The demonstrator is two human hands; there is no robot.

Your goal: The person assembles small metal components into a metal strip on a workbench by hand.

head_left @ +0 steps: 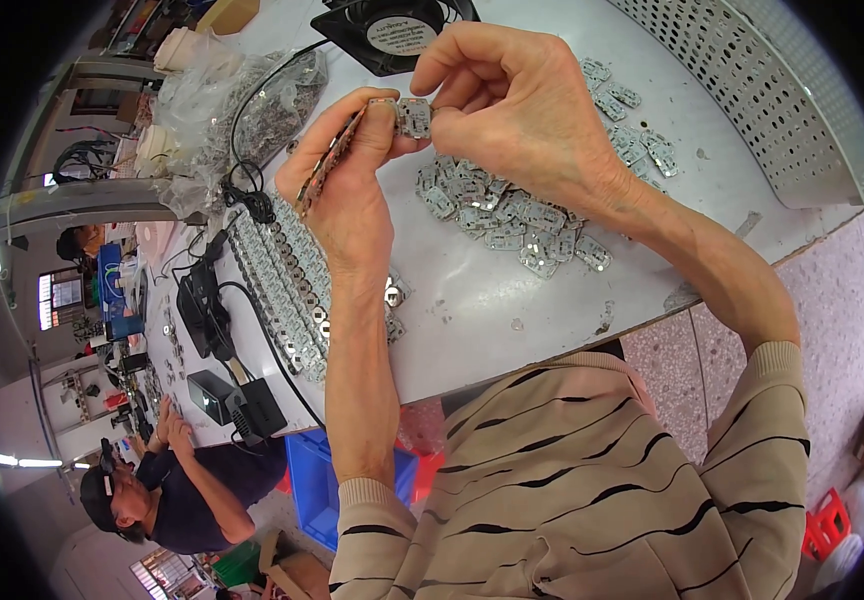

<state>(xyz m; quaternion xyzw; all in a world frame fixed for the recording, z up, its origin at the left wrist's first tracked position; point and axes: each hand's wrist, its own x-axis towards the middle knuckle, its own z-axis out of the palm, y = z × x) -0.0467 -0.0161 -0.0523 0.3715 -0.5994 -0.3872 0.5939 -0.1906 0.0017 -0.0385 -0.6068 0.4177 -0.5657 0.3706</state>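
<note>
My left hand [349, 205] is closed around a thin strip of small circuit boards [328, 165], seen nearly edge-on. From its thumb side a small silvery board [414, 118] sticks out toward the right. My right hand [532, 115] pinches at the right edge of that small board, its other fingers curled; the fingertips partly hide the contact. Below the right hand lies a loose pile of similar small metal-faced boards [497, 215] on the white table [452, 330]. Whole panels of these boards [287, 275] lie in rows beside my left forearm.
A black fan [377, 35] stands at the far edge, a grey perforated basket [762, 100] at far right. Clear bags of small parts [272, 105], black cables and adapters [257, 410] lie left. A blue crate [312, 490] is below; a co-worker [182, 490] sits at left.
</note>
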